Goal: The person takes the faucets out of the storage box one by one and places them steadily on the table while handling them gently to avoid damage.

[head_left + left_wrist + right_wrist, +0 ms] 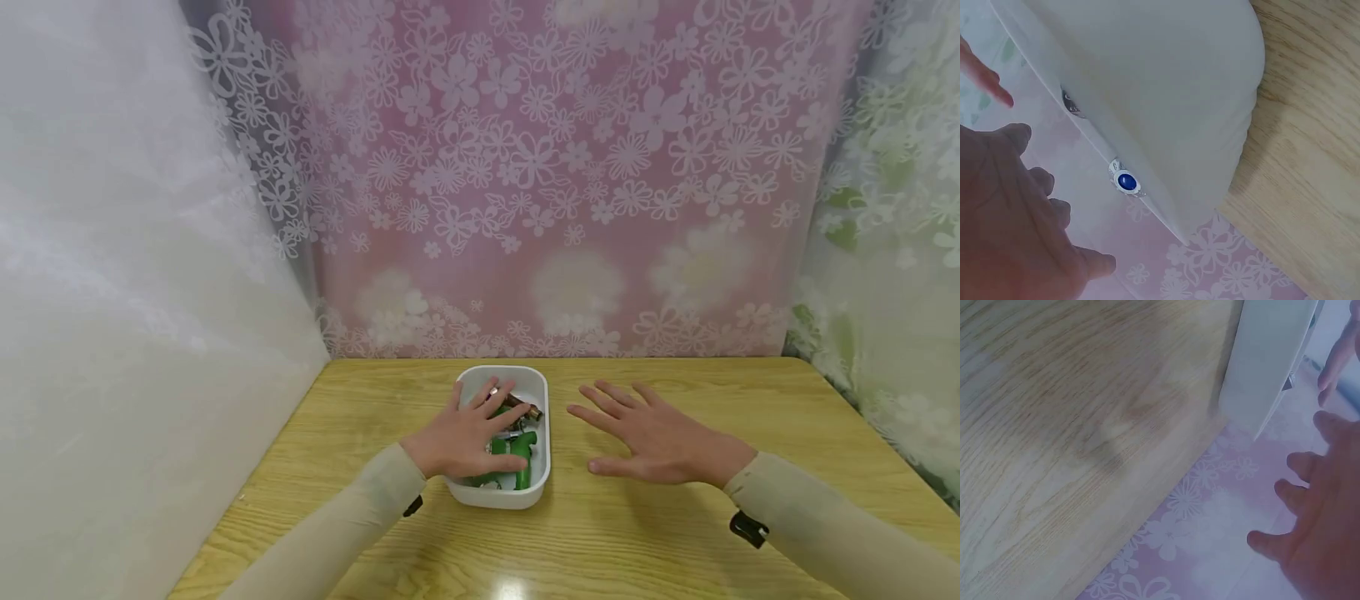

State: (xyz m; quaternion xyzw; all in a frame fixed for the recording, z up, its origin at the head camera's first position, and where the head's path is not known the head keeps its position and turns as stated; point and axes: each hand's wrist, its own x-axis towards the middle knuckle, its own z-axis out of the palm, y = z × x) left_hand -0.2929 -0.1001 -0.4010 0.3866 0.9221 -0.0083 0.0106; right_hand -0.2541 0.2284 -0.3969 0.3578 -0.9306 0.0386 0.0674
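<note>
My left hand (467, 437), fingers spread, is held over a white plastic tub (498, 498) and hides part of its contents. Inside, beside the thumb, shows a glossy green curved object (528, 443). A brown piece with a metallic end (534, 412) lies near the fingertips. Seen from the left wrist, a silver ornament with a blue oval stone (1127, 181) pokes above the tub's rim. To the right of the tub, my right hand (663, 440) hovers palm down above the table with spread fingers. Neither hand holds anything.
The tub stands on a wood-grain table (637, 542). A pink flowered curtain (555, 167) hangs behind the table's far edge. White sheeting (135, 292) borders the left side, and a pale green-patterned curtain (892, 250) the right. A black band (748, 528) circles the right wrist.
</note>
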